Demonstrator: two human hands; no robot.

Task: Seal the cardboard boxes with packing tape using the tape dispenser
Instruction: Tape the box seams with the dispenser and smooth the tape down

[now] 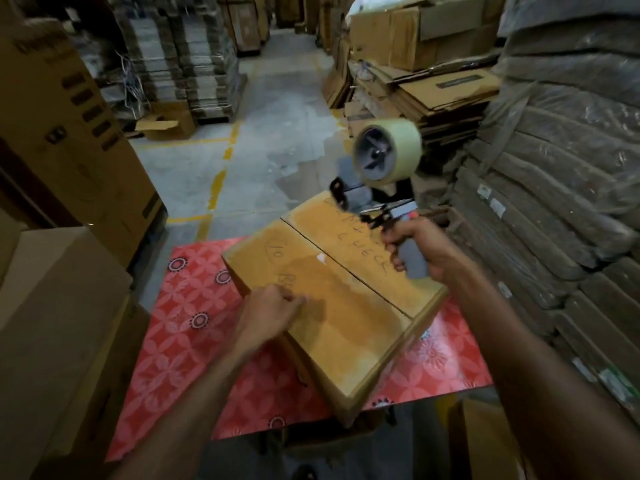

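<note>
A closed cardboard box with handwriting on its flaps lies askew on a table with a red patterned cloth. Its two top flaps meet at a seam that runs diagonally. My left hand rests on the box's near left flap with the fingers curled under. My right hand grips the grey handle of a tape dispenser, held in the air above the box's far right corner. A roll of clear tape sits on top of the dispenser.
Large cardboard boxes stand close on the left. Wrapped bundles are stacked high on the right, with flattened cartons behind. A concrete aisle with yellow lines runs ahead between pallet stacks.
</note>
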